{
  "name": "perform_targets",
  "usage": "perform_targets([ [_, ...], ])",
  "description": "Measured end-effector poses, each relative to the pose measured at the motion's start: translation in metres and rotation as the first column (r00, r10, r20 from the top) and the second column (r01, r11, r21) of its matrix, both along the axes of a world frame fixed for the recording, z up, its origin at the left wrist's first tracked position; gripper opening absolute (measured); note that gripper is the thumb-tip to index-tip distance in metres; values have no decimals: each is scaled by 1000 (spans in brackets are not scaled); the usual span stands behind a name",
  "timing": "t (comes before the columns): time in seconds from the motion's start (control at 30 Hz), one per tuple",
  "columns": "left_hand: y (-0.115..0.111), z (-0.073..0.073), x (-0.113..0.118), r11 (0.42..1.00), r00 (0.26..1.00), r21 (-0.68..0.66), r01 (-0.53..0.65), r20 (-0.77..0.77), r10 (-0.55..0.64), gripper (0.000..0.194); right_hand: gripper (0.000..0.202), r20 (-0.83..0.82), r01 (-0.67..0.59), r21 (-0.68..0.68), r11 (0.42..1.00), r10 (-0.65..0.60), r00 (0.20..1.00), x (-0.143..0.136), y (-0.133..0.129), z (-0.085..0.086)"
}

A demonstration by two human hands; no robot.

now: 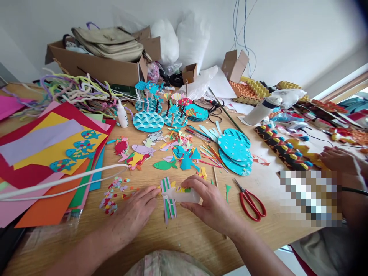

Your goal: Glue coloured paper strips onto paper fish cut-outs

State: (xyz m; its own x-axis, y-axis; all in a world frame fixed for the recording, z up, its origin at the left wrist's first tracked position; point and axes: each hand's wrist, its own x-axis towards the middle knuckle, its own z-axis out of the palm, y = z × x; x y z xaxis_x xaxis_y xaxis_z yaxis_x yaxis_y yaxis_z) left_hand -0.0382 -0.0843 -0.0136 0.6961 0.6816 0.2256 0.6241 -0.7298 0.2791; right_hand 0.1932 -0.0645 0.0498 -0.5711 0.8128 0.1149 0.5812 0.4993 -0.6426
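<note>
A white glue bottle (186, 196) lies tilted in my right hand (207, 203), its nozzle pointing left over a striped purple and green paper piece (169, 209). My left hand (139, 207) rests on the table left of that paper, fingers together, with the fingertips at a small yellow piece by the paper's edge. What the left fingertips press or hold is too small to make out. Beyond the hands lies a green paper fish (165, 165). Small round paper dots (110, 199) are scattered left of my left hand.
Red-handled scissors (253, 203) and a thin wooden stick (215, 180) lie to the right. Coloured paper sheets (57, 153) cover the left side. Blue paper discs (235, 151) and a second glue bottle (122, 115) stand farther back. Another person's hands (340, 161) are at the right.
</note>
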Motion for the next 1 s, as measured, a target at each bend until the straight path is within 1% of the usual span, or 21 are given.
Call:
perform_targets([
  [0.2,0,1,1,1000,1000,8,-5,6,4,26,19,16,-4,-2,1000,5,1000,-1,-2,0],
  [0.5,0,0,2,1000,1000,-12,-6,16,6,26,12,-25,7,43,999,-6,1000,-3,-4,-2],
  [0.67,0,-4,0,1000,1000,-1,3,-18,-3,26,19,-51,52,32,998,-50,997,0,-8,1],
  [0.87,2,3,2,1000,998,18,16,-66,-15,34,24,-26,116,34,993,-115,993,2,-7,-1],
  [1.0,2,6,3,999,996,32,21,-82,-19,36,24,-11,126,44,991,-126,992,1,-5,-5],
])
